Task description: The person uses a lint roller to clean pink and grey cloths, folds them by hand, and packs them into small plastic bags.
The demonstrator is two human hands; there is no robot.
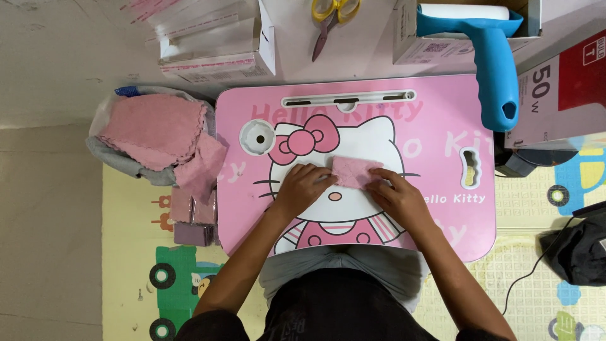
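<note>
- Pink microfibre: one small folded cloth (355, 172) lies at the middle of my pink lap desk (435, 120), on the printed cartoon cat face.
- One heap of the same pink cloths (154, 129) sits to my left, off the desk, with scalloped edges showing; I cannot count the separate pieces.
- That heap fills a grey bag (117, 158) with a clear plastic lining; one cloth (201, 165) spills over its rim toward the desk edge.
- Below the bag, a short stack of folded pink cloths (192, 218) rests on the play mat (126, 208).
- One pair of yellow-handled scissors (328, 22) lies beyond the desk's far edge.
- One blue-handled lint roller (489, 60) stands with its white roll end in an open cardboard box (410, 38).
- One small white carton (218, 53) sits at far left, with clear plastic sleeves (183, 16) on and behind it.
- The desk has one round cup hole (257, 136) and one long slot (348, 98); I cannot tell whether either holds anything.
- My left hand (304, 188) lies flat, fingers spread a little, fingertips pressing the cloth's left edge.
- My right hand (398, 196) is also flat and open, fingertips on the cloth's lower right edge; neither hand grasps it, both pin it to the desk.
</note>
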